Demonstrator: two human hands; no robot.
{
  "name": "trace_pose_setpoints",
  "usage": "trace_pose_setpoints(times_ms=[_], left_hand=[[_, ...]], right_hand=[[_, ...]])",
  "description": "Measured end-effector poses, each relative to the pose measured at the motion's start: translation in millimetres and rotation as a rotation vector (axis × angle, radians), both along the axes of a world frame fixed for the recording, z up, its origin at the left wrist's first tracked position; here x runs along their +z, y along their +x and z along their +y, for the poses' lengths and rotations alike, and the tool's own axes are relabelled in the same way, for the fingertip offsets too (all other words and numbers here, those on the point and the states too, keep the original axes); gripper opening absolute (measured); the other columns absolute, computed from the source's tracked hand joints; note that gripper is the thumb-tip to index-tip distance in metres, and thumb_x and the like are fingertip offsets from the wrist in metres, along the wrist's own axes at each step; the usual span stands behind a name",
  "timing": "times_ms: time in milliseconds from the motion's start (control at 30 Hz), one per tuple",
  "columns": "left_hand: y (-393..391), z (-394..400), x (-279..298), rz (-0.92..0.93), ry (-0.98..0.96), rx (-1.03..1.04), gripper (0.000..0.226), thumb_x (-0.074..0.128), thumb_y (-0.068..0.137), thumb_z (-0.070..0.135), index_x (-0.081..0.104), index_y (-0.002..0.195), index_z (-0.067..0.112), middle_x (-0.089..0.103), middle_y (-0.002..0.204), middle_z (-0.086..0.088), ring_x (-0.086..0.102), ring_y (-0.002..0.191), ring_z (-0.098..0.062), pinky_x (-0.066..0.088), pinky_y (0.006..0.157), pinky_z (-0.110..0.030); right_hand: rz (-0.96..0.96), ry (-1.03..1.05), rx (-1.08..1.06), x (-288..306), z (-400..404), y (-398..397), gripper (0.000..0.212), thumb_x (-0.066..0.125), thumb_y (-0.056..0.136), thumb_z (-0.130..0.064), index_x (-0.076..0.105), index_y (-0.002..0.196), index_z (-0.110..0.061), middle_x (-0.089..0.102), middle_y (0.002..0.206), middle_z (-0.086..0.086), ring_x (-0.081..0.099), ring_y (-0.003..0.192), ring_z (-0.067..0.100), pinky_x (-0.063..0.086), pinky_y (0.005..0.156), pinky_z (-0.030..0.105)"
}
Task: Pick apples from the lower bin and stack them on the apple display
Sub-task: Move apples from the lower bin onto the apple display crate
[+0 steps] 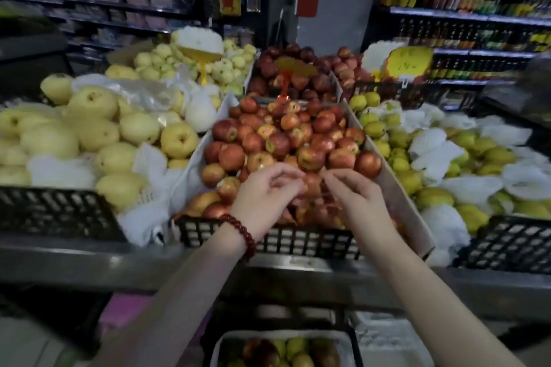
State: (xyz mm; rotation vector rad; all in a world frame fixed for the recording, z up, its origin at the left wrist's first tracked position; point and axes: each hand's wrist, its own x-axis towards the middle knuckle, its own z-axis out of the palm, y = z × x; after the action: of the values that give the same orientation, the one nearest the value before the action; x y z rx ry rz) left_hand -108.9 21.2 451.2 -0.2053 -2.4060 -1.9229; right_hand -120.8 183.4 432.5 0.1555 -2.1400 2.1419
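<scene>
Your left hand (264, 197) and right hand (357, 198) are both out over the near part of the apple display (286, 143), a heaped pile of red apples in a black crate (283, 238) lined with cardboard. Your left hand has its fingers curled loosely, thumb and fingertips close together above the pile; the picture is too blurred there to tell whether they pinch anything. Your right hand is much the same, fingers bent and reaching left toward the other hand, and I cannot tell whether it grips an apple or only touches the heap. A red bead bracelet (243, 231) sits on your left wrist. One apple (367, 164) rests at the right edge of the pile, just beside the cardboard wall. The lower bin (283, 350) is at the near bottom edge, below the metal shelf edge (89, 259), and holds mixed red and green fruit. Yellow pears (89, 134) fill the crate to the left, smaller green pears (447, 158) in white foam nets lie to the right, and darker red apples (292, 74) sit farther back.
</scene>
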Motion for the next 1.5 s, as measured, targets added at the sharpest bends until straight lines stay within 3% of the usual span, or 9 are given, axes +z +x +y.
trace_pose_setpoints(times_ms=[233,567,767,867,933,1100,1267,1400,1500], left_hand=[[79,6,-148,0.036,0.213,0.026,0.017,0.053,0.091,0.009,0.068,0.088,0.017,0.065,0.066,-0.001,0.059,0.057,-0.012,0.042,0.043,-0.025],[95,-3,-401,-0.155,0.043,0.098,0.015,0.056,0.09,0.014,0.069,0.087,0.02,0.067,0.07,0.0,0.06,0.06,-0.009,0.044,0.048,-0.019],[67,3,-504,-0.367,-0.163,0.063,0.027,0.062,0.075,0.009,0.065,0.093,0.029,0.063,0.084,-0.003,0.056,0.074,-0.016,0.045,0.067,-0.022],[40,14,-531,-0.397,-0.77,-0.108,0.057,0.06,0.084,0.013,0.04,0.136,0.023,0.044,0.14,-0.007,0.049,0.12,-0.022,0.039,0.098,-0.032],[26,19,-549,-0.362,-1.02,-0.235,0.067,0.057,0.085,0.013,0.026,0.144,0.025,0.024,0.154,-0.004,0.029,0.139,-0.028,0.031,0.112,-0.042],[6,23,-600,-0.333,-1.25,-0.389,0.08,0.059,0.076,0.002,0.022,0.14,0.032,0.032,0.141,-0.01,0.046,0.121,-0.037,0.044,0.1,-0.048],[3,14,-608,-0.278,-1.139,-0.338,0.072,0.057,0.081,0.01,0.024,0.143,0.029,0.032,0.144,-0.01,0.044,0.126,-0.033,0.04,0.105,-0.041],[18,2,-584,-0.266,-0.77,0.03,0.08,0.073,0.073,0.034,0.031,0.14,0.023,0.045,0.135,-0.01,0.049,0.122,-0.03,0.041,0.103,-0.036],[25,-11,-553,-0.301,-0.532,0.152,0.076,0.08,0.065,0.04,0.043,0.13,0.024,0.058,0.121,-0.006,0.055,0.113,-0.026,0.046,0.097,-0.034]], right_hand=[[0.132,-0.073,0.122,-122,2,90,0.013,0.057,0.092,-0.016,0.069,0.092,-0.01,0.068,0.074,0.003,0.063,0.069,0.017,0.052,0.06,0.026],[-0.03,0.021,0.143,-364,9,113,0.011,0.06,0.091,-0.013,0.068,0.089,-0.006,0.065,0.07,0.002,0.062,0.063,0.013,0.053,0.057,0.022],[-0.175,0.043,0.069,-433,34,107,0.01,0.062,0.09,-0.016,0.067,0.086,-0.008,0.067,0.069,0.001,0.062,0.061,0.012,0.05,0.054,0.022],[-0.218,0.041,0.017,-443,50,99,0.011,0.062,0.09,-0.014,0.067,0.089,-0.004,0.068,0.07,0.003,0.062,0.06,0.012,0.049,0.052,0.021],[-0.217,0.056,-0.026,-450,60,94,0.011,0.062,0.09,-0.013,0.067,0.089,-0.003,0.068,0.07,0.004,0.061,0.06,0.015,0.05,0.055,0.023],[-0.261,0.019,-0.085,-471,76,92,0.012,0.062,0.09,-0.011,0.065,0.088,0.0,0.062,0.069,0.009,0.056,0.059,0.018,0.046,0.047,0.019],[-0.273,0.264,-0.067,-513,78,77,0.01,0.07,0.082,-0.019,0.067,0.09,-0.014,0.059,0.069,0.0,0.055,0.069,0.019,0.047,0.064,0.035],[-0.27,0.883,0.073,-541,77,60,0.048,0.071,0.079,-0.033,0.054,0.123,-0.024,0.058,0.114,0.005,0.054,0.111,0.024,0.042,0.098,0.036],[-0.347,1.063,0.12,-551,65,54,0.066,0.062,0.085,-0.046,0.04,0.139,-0.016,0.05,0.135,0.012,0.043,0.129,0.03,0.036,0.105,0.035]])
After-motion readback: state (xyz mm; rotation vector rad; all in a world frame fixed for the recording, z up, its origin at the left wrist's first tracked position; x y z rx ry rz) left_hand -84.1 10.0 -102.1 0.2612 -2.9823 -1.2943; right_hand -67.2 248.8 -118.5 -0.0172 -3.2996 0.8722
